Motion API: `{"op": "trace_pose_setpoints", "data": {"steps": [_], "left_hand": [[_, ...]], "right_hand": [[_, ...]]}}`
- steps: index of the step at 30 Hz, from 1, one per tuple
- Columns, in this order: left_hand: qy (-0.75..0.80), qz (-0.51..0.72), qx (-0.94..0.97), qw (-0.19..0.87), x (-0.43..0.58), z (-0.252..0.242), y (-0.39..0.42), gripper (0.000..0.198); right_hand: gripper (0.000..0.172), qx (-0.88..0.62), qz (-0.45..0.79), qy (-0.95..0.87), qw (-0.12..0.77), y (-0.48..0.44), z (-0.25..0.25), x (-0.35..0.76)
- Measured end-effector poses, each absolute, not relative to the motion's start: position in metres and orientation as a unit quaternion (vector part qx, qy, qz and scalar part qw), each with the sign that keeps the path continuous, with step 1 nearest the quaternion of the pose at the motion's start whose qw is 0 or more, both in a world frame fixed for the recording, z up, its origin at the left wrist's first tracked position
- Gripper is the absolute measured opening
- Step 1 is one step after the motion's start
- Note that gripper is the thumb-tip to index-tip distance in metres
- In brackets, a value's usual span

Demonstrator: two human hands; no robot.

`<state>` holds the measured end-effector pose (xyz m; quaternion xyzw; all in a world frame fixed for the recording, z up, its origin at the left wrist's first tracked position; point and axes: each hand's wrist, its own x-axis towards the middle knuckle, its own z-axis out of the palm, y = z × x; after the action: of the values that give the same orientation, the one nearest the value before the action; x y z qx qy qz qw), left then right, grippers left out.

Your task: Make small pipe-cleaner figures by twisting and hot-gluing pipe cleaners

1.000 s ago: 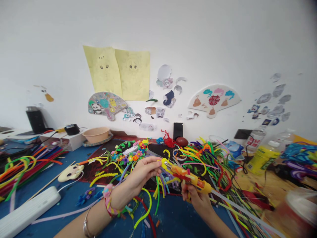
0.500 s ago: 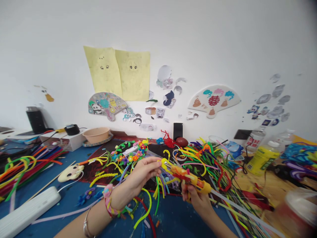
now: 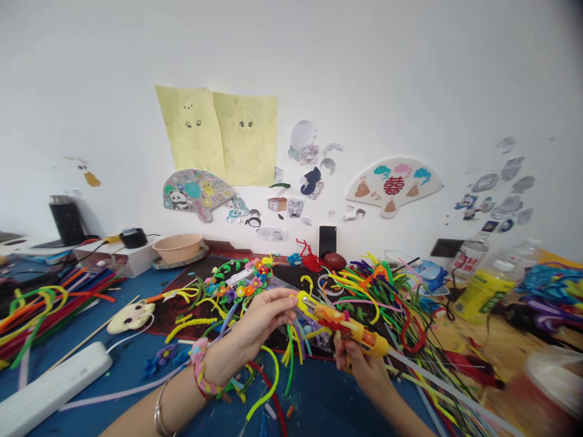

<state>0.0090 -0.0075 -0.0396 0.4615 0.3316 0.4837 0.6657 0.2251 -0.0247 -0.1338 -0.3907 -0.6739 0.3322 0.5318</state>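
My right hand is wrapped round the handle of a yellow and orange hot glue gun. A long whitish glue stick runs out of its back end toward the lower right. The gun's metal nozzle points left, at a small yellow fuzzy piece that looks like bent pipe cleaner. Fingers and thumb of my left hand are pinched together on that piece. Whether the nozzle touches it, I cannot tell. Below the hands lie loose yellow, green and purple pipe cleaners.
Behind my left hand lies a wreath of pipe-cleaner flowers. Pipe cleaners are heaped at the right and left. A white power strip sits front left, a yellow-labelled bottle at right. A phone leans against the wall.
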Motion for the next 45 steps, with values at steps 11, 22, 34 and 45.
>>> {"op": "trace_pose_setpoints", "data": {"steps": [11,22,34,45], "left_hand": [[0.326,0.480,0.465,0.669,0.010,-0.039,-0.008,0.016],[0.342,0.502,0.453,0.653,0.007,-0.036,-0.005,0.017],[0.344,0.560,0.441,0.612,-0.018,-0.009,0.004,0.019],[0.361,0.513,0.518,0.582,-0.009,-0.007,-0.006,0.017]], "right_hand": [[0.047,-0.385,0.313,-0.685,0.533,-0.025,-0.133,0.225],[0.042,-0.356,0.203,-0.736,0.538,-0.024,-0.128,0.227],[0.031,-0.305,0.004,-0.940,0.154,-0.026,-0.102,0.224],[0.039,-0.273,0.260,-0.918,0.124,-0.036,-0.064,0.246]]}}
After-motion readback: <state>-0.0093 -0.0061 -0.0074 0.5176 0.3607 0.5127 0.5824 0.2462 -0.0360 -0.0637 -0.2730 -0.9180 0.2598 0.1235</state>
